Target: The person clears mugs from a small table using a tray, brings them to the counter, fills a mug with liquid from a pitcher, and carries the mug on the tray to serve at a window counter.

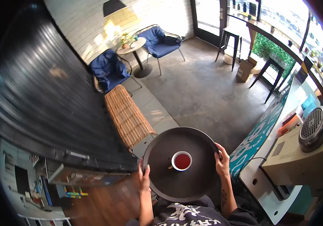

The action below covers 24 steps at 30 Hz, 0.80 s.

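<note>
A round black tray is held level in front of my body, one hand at each side. My left hand grips its left rim, thumb on the inner edge. On the opposite rim, my right hand is closed with the thumb over the edge; the fingers beneath are partly hidden. Near the tray's middle stands a white cup of red liquid, upright, its handle pointing left. Neither hand touches the cup.
A woven rattan bench lies ahead to the left, before blue-cushioned chairs and a small round table. At right runs a white counter bearing a beige machine. Black stools line the window bar.
</note>
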{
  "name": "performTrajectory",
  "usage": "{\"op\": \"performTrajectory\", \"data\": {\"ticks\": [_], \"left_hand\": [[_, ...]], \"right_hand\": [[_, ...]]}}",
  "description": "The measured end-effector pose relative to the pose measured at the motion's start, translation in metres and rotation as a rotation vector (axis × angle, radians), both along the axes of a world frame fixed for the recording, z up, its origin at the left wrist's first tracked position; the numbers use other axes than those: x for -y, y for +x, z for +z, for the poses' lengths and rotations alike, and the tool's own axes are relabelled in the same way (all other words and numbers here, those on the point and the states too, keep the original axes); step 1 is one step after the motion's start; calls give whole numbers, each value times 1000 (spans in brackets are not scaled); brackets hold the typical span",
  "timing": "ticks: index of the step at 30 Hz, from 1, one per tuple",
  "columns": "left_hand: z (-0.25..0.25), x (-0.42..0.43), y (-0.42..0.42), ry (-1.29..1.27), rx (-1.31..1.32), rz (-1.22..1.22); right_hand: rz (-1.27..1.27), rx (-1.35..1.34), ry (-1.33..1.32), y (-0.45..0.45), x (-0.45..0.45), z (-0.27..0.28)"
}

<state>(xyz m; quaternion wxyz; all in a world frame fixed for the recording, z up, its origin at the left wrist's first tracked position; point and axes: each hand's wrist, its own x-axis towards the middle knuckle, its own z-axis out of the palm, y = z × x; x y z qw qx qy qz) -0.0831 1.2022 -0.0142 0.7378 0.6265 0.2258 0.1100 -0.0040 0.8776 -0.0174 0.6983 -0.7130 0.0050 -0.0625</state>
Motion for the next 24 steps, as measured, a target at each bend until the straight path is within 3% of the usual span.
{"op": "performTrajectory", "data": {"ticks": [3, 4, 8, 13, 15, 21, 24], "left_hand": [[-29, -41, 61, -205, 12, -53], [-19, -43, 83, -243, -50, 7], [-40, -79, 180, -299, -53, 21], [-8, -104, 311, -230, -143, 81], [-23, -129, 366, -302, -100, -19], [-29, -170, 499, -161, -223, 20], [-25, -187, 562, -242, -295, -47]], "right_hand": [[5, -4, 30, 64, -25, -5], [-19, 21, 12, 87, -34, -9], [-39, 38, -24, 180, -62, -18], [-18, -12, 60, 310, -103, 2], [-36, 82, -47, 365, -111, -6], [13, 61, 82, 510, -151, 9], [31, 21, -18, 582, -172, 13]]}}
